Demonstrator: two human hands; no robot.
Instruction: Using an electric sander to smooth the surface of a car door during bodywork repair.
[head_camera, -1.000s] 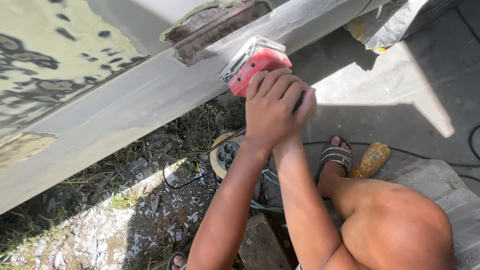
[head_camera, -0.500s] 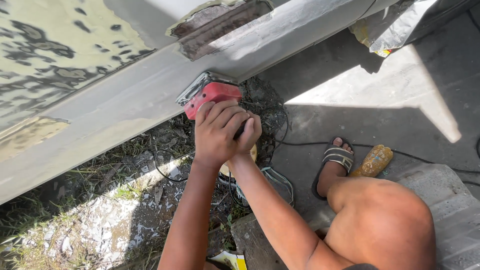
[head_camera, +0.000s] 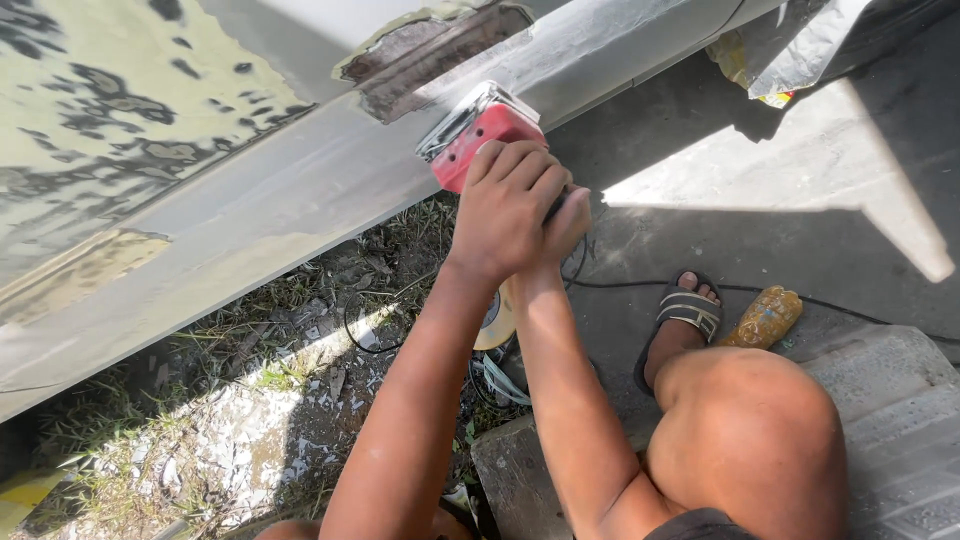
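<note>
A red hand sander (head_camera: 478, 133) with a metal base presses flat against the grey lower edge of a large painted panel (head_camera: 250, 200). My left hand (head_camera: 510, 205) lies over the top of the sander and grips it. My right hand (head_camera: 565, 222) is tucked behind the left hand, clasped on the sander's rear; most of it is hidden. Just above the sander is a rough, chipped brown patch (head_camera: 430, 50) in the panel.
A black cord (head_camera: 800, 297) runs over the concrete. My sandalled foot (head_camera: 685, 315) rests beside a yellow plastic bottle (head_camera: 765, 316). A concrete block (head_camera: 890, 400) lies at right. Grass and white dust (head_camera: 250, 420) lie below the panel, crumpled plastic sheet (head_camera: 790, 50) at top right.
Both hands slid the sander leftwards along the panel edge, then back to the right and slightly up, to just under the chipped patch.
</note>
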